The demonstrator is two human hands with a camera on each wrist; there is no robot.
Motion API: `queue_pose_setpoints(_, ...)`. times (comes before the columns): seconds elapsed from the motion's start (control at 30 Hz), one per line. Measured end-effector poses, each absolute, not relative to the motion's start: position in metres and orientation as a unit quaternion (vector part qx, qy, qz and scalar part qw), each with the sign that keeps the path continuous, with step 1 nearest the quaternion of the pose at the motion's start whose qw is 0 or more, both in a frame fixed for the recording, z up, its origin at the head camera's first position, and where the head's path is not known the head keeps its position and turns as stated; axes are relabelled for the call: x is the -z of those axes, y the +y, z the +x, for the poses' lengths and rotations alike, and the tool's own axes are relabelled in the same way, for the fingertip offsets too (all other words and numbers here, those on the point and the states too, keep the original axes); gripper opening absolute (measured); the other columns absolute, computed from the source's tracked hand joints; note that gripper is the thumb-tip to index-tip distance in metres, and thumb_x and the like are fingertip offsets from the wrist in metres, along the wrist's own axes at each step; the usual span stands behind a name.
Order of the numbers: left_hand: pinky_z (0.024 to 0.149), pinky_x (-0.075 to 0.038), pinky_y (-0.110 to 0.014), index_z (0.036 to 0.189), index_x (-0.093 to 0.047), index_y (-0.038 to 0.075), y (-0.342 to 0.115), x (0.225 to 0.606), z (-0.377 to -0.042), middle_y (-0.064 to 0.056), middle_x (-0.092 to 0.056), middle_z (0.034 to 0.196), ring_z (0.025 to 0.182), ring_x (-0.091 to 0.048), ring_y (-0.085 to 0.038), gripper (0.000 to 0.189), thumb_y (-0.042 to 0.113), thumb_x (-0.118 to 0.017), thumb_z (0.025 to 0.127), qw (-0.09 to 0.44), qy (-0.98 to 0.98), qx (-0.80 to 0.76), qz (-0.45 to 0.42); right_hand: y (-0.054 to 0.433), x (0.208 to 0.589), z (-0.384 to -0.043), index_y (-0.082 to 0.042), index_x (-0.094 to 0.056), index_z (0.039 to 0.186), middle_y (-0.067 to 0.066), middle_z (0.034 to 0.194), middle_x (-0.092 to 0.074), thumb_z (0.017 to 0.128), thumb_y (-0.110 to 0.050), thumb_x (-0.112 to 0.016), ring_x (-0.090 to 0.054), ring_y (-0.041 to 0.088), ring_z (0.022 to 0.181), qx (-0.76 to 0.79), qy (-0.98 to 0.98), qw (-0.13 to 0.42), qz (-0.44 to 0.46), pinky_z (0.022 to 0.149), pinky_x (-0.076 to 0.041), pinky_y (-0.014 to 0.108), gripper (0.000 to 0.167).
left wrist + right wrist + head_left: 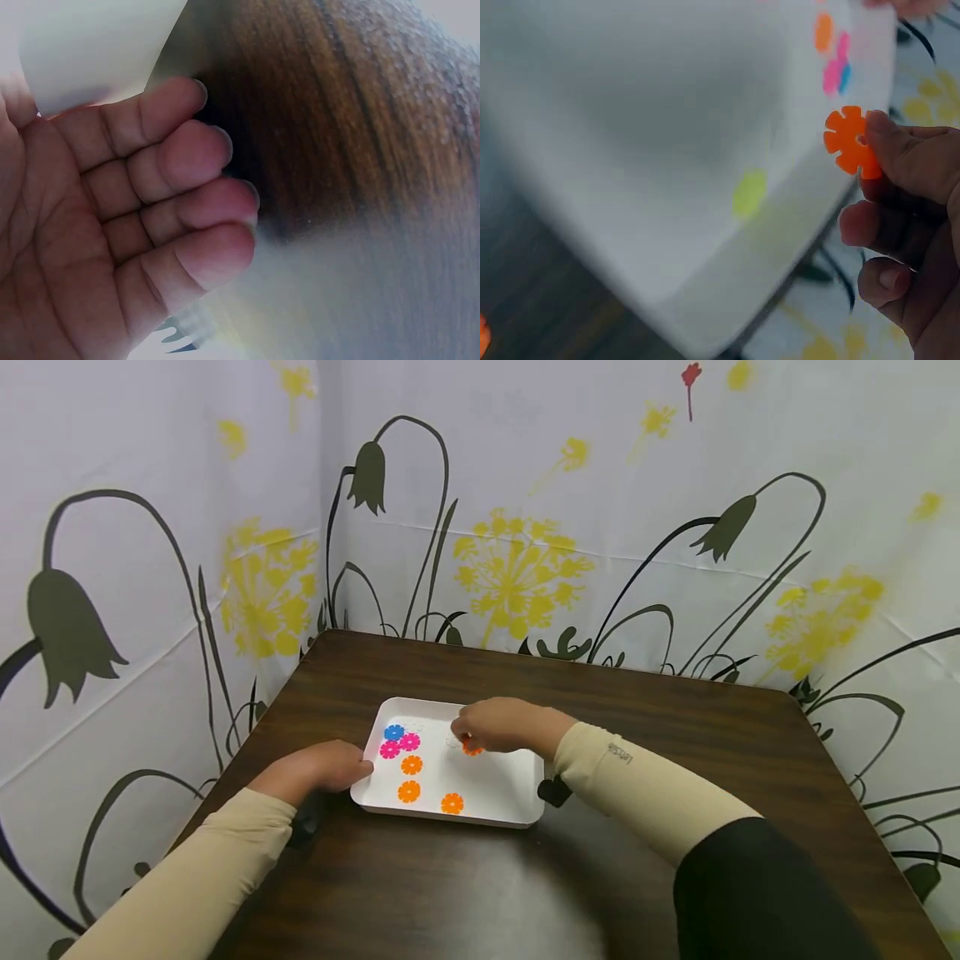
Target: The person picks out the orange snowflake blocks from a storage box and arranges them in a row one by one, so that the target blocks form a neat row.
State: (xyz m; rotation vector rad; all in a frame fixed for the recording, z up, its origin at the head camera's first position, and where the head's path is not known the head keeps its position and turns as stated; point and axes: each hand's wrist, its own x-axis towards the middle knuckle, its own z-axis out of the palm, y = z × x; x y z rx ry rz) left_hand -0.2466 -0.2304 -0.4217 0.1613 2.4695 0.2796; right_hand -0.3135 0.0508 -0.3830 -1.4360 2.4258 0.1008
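Observation:
My right hand (498, 725) is over the white tray (495, 793). Its thumb and a finger pinch an orange flower-shaped plastic disc (849, 141), held upright by its edge in the right wrist view. At the tray's left rim, my left hand (330, 766) holds on with the thumb over the edge. The left wrist view shows its fingers (199, 206) bent below the rim. Inside the tray lie a blue disc (394, 732), two pink discs (389, 749) and several orange discs (408, 792). A yellow disc (750, 193) shows blurred in the right wrist view.
The tray lies on a dark brown wooden table (420, 877). A white curtain (510, 460) with a flower print hangs behind the table and along its sides. Some faint pale discs (414, 727) lie near the blue one.

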Motion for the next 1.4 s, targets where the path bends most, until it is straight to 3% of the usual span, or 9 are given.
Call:
queue_pose_setpoints(0.2, 0.084, -0.053, -0.047, 0.118, -0.062, -0.004, -0.232, 0.421, -0.244, -0.008, -0.057, 0.080, 0.076, -0.054, -0.023, 0.045, 0.034, -0.051, 0.097, 0.320, 0.938, -0.116, 0.058, 0.160, 0.363, -0.327, -0.021, -0.062, 0.089, -0.008, 0.086, -0.061, 0.096, -0.016, -0.059, -0.053, 0.011, 0.072, 0.072, 0.912, 0.137, -0.381, 0.066, -0.044, 0.028, 0.010)
queue_pose_setpoints(0.47, 0.086, -0.052, -0.049, 0.118, -0.061, -0.007, -0.233, 0.418, -0.247, -0.009, -0.058, 0.082, 0.078, -0.054, -0.024, 0.047, 0.033, -0.050, 0.098, 0.325, 0.937, -0.108, 0.070, 0.332, 0.385, -0.305, -0.011, -0.060, 0.092, 0.005, 0.084, -0.063, 0.095, -0.011, -0.059, -0.055, 0.015, 0.065, 0.136, 0.947, 0.218, -0.193, 0.058, -0.046, 0.031, 0.004)
queue_pose_setpoints(0.67, 0.088, -0.051, -0.052, 0.120, -0.059, -0.009, -0.233, 0.418, -0.249, -0.009, -0.059, 0.084, 0.080, -0.054, -0.025, 0.048, 0.033, -0.048, 0.098, 0.327, 0.936, -0.109, 0.077, 0.404, 0.409, -0.286, -0.006, -0.060, 0.092, 0.005, 0.083, -0.061, 0.091, -0.009, -0.061, -0.055, 0.017, 0.068, 0.142, 0.951, 0.242, -0.129, 0.058, -0.047, 0.032, 0.003)
queue_pose_setpoints(0.87, 0.092, -0.049, -0.057, 0.125, -0.056, -0.010, -0.225, 0.418, -0.255, -0.010, -0.063, 0.093, 0.085, -0.056, -0.026, 0.053, 0.035, -0.049, 0.098, 0.333, 0.933, -0.116, 0.075, 0.425, 0.428, -0.275, -0.008, -0.059, 0.087, 0.003, 0.078, -0.058, 0.090, -0.009, -0.064, -0.055, 0.017, 0.064, 0.148, 0.952, 0.246, -0.103, 0.055, -0.047, 0.031, 0.005)
queue_pose_setpoints(1.07, 0.093, -0.048, -0.057, 0.126, -0.056, -0.010, -0.229, 0.419, -0.253, -0.012, -0.064, 0.097, 0.087, -0.057, -0.026, 0.054, 0.036, -0.049, 0.098, 0.331, 0.933, -0.124, 0.068, 0.411, 0.432, -0.281, -0.006, -0.056, 0.089, 0.005, 0.079, -0.057, 0.089, -0.009, -0.064, -0.054, 0.018, 0.065, 0.105, 0.956, 0.249, -0.112, 0.054, -0.047, 0.031, 0.008)
queue_pose_setpoints(1.27, 0.092, -0.048, -0.057, 0.126, -0.056, -0.009, -0.229, 0.417, -0.252, -0.013, -0.065, 0.097, 0.086, -0.057, -0.026, 0.053, 0.035, -0.049, 0.098, 0.328, 0.934, -0.122, 0.071, 0.392, 0.419, -0.295, -0.007, -0.057, 0.089, 0.005, 0.078, -0.057, 0.091, -0.011, -0.064, -0.053, 0.018, 0.066, 0.037, 0.954, 0.259, -0.148, 0.056, -0.044, 0.031, 0.008)
queue_pose_setpoints(1.4, 0.090, -0.050, -0.054, 0.124, -0.057, -0.008, -0.227, 0.416, -0.251, -0.009, -0.062, 0.089, 0.082, -0.055, -0.024, 0.051, 0.035, -0.050, 0.098, 0.329, 0.934, -0.124, 0.068, 0.356, 0.393, -0.314, -0.004, -0.061, 0.097, 0.005, 0.080, -0.058, 0.095, -0.012, -0.059, -0.054, 0.018, 0.069, 0.014, 0.956, 0.228, -0.183, 0.060, -0.044, 0.034, 0.008)
